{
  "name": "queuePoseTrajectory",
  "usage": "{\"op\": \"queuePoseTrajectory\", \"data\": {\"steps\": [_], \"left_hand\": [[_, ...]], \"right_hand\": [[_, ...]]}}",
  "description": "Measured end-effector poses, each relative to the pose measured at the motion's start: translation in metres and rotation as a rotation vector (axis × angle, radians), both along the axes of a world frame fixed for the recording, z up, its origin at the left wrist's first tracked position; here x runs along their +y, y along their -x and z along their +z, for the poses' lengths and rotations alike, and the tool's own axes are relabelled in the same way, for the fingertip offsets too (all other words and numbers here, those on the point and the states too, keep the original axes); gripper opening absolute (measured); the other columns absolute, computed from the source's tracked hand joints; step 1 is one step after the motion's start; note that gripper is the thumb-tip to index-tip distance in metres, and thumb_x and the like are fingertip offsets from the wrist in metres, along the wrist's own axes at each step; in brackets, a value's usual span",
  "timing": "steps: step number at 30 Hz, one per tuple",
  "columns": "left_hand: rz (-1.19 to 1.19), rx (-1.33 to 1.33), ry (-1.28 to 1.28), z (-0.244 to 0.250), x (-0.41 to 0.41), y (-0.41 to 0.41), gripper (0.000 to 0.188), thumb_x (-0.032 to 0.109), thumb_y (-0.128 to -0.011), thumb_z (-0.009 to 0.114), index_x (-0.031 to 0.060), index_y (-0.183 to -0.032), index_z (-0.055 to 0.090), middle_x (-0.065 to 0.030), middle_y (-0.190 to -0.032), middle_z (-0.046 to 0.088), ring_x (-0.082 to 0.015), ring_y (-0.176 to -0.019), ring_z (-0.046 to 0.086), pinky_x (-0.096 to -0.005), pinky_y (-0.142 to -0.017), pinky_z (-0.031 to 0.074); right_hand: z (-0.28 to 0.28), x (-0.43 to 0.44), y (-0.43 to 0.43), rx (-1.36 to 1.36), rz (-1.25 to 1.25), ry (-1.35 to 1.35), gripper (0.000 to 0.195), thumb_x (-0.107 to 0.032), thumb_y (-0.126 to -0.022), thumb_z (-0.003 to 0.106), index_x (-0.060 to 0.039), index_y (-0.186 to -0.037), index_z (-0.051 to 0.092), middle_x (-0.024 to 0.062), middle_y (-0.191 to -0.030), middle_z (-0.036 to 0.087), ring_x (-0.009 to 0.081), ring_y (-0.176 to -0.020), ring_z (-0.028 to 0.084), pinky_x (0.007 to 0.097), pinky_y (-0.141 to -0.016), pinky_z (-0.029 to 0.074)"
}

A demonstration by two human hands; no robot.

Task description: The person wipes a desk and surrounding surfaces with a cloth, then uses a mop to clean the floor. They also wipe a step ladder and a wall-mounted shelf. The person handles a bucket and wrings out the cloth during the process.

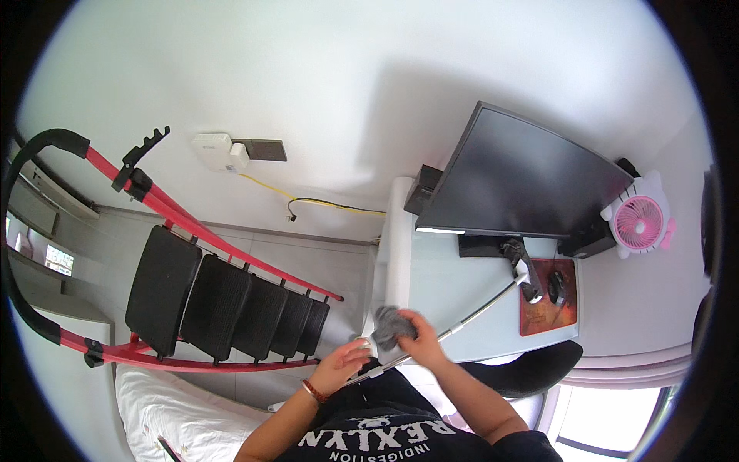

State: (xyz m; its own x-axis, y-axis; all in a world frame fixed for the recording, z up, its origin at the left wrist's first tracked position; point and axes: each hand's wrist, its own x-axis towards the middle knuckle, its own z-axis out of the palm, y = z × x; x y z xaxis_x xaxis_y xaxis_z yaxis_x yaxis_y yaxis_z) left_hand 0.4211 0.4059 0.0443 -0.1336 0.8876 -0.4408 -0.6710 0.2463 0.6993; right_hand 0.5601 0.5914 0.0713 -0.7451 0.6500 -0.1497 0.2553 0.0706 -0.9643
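My right hand (pixel 420 341) grips a crumpled grey cloth (pixel 395 327) above the left end of the light-topped desk (pixel 439 289). Beside it is my left hand (pixel 346 364), wearing a beaded bracelet, its fingertips close to a small white rounded part (pixel 365 343). Whether those fingers hold that part is not clear. A slim metal pole (pixel 485 307) runs from beside my left wrist, past my right wrist, to the desk. Its white end (pixel 521 271) lies by a dark, crumpled piece (pixel 526 276) on the desktop.
A red-framed stepladder (pixel 213 306) with black treads stands at left. A white roll (pixel 398 242) lines the desk's left edge. On the desk are a monitor (pixel 519 173), a pink fan (pixel 638 222) and a mouse (pixel 556 287). Below are a black chair (pixel 525 369) and white bedding (pixel 179 410).
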Motion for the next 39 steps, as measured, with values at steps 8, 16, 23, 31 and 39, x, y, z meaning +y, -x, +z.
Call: {"op": "queuePoseTrajectory", "data": {"steps": [8, 16, 23, 31, 39], "left_hand": [[-0.607, 1.248, 0.281, -0.019, -0.057, -0.003, 0.067, 0.045, -0.073, 0.066, 0.0082, -0.126, 0.049, -0.0156, -0.113, 0.060, -0.0305, -0.102, 0.058, -0.0412, -0.088, 0.044], [-0.709, 1.154, 0.537, -0.032, -0.052, -0.024, 0.032, 0.039, -0.081, 0.057, 0.0148, -0.101, 0.064, -0.0151, -0.093, 0.065, -0.0336, -0.087, 0.062, -0.0451, -0.076, 0.048], [-0.748, 1.174, 0.548, -0.030, -0.048, -0.018, 0.032, 0.042, -0.082, 0.056, 0.0111, -0.089, 0.061, -0.0157, -0.083, 0.064, -0.0376, -0.079, 0.061, -0.0479, -0.069, 0.047], [-0.813, 1.160, 0.500, -0.041, -0.051, -0.004, 0.042, 0.049, -0.079, 0.058, 0.0099, -0.095, 0.063, -0.0164, -0.086, 0.065, -0.0337, -0.084, 0.062, -0.0438, -0.072, 0.047], [-1.016, 1.067, 0.489, -0.060, -0.041, 0.010, 0.050, 0.051, -0.079, 0.059, 0.0104, -0.107, 0.061, -0.0143, -0.094, 0.065, -0.0311, -0.088, 0.063, -0.0387, -0.076, 0.049]], "right_hand": [[-0.027, 0.100, 0.000, -0.600, -0.151, -0.621, 0.052, -0.010, -0.074, 0.063, -0.0200, -0.123, 0.048, 0.0185, -0.127, 0.043, 0.0364, -0.106, 0.052, 0.0445, -0.085, 0.048], [-0.036, 0.044, 0.055, -0.674, 0.257, -0.703, 0.038, -0.018, -0.076, 0.060, -0.0208, -0.113, 0.055, 0.0148, -0.125, 0.045, 0.0345, -0.101, 0.056, 0.0438, -0.077, 0.052], [-0.058, -0.003, 0.030, -0.235, 0.495, -0.271, 0.038, -0.009, -0.073, 0.062, -0.0150, -0.110, 0.059, 0.0126, -0.103, 0.059, 0.0320, -0.095, 0.058, 0.0402, -0.083, 0.048], [0.085, 0.100, -0.020, 0.070, -0.061, -0.032, 0.040, 0.003, -0.076, 0.063, -0.0080, -0.114, 0.061, 0.0100, -0.114, 0.060, 0.0193, -0.105, 0.057, 0.0289, -0.091, 0.045], [0.269, 0.200, -0.028, 0.207, -0.483, -1.195, 0.030, 0.006, -0.071, 0.061, -0.0031, -0.100, 0.064, 0.0158, -0.106, 0.061, 0.0281, -0.098, 0.061, 0.0330, -0.086, 0.045]]}}
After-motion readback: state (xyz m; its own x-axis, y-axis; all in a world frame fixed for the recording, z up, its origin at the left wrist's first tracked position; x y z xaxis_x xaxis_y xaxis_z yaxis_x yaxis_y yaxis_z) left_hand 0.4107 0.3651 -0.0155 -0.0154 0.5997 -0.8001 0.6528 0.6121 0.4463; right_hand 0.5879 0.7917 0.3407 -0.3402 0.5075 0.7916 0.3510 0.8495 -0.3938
